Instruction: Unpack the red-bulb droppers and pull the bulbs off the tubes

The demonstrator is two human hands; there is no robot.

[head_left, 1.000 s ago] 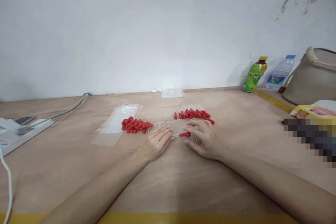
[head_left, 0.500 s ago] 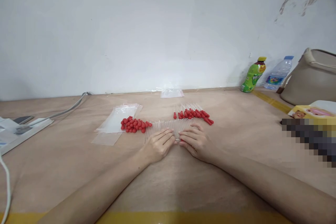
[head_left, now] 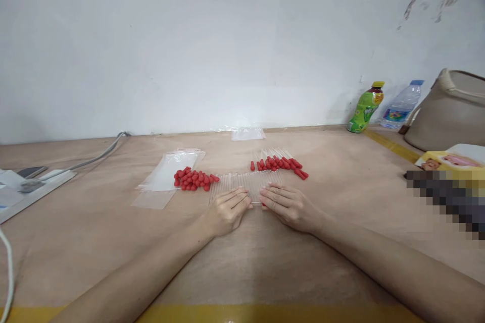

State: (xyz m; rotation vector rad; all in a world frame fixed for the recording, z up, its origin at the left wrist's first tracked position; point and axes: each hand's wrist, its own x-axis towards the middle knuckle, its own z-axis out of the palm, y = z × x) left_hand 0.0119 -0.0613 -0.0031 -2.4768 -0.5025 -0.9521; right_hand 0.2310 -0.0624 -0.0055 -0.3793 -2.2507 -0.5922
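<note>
My left hand (head_left: 229,210) is closed on one end of a clear, thin glass tube (head_left: 256,203) held level between my hands. My right hand (head_left: 290,207) pinches a red rubber bulb (head_left: 264,205) at the tube's other end; the fingers mostly hide it. Whether the tube is inside the bulb cannot be made out. Just beyond my hands lies a row of loose glass tubes (head_left: 237,180). To its left is a pile of red rubber bulbs (head_left: 194,179). Behind the row's right end lie several droppers (head_left: 280,162), glass tubes with red bulbs on them.
Clear plastic bags (head_left: 162,174) lie left of the bulbs, and another bag (head_left: 248,134) is by the wall. At the back right stand a green bottle (head_left: 364,110), a water bottle (head_left: 401,106) and a beige bag (head_left: 447,111). A power strip (head_left: 45,193) with cables is at left.
My right hand has shifted slightly right, away from the left one, and more of the glass tube shows between them. The piles have not moved.
</note>
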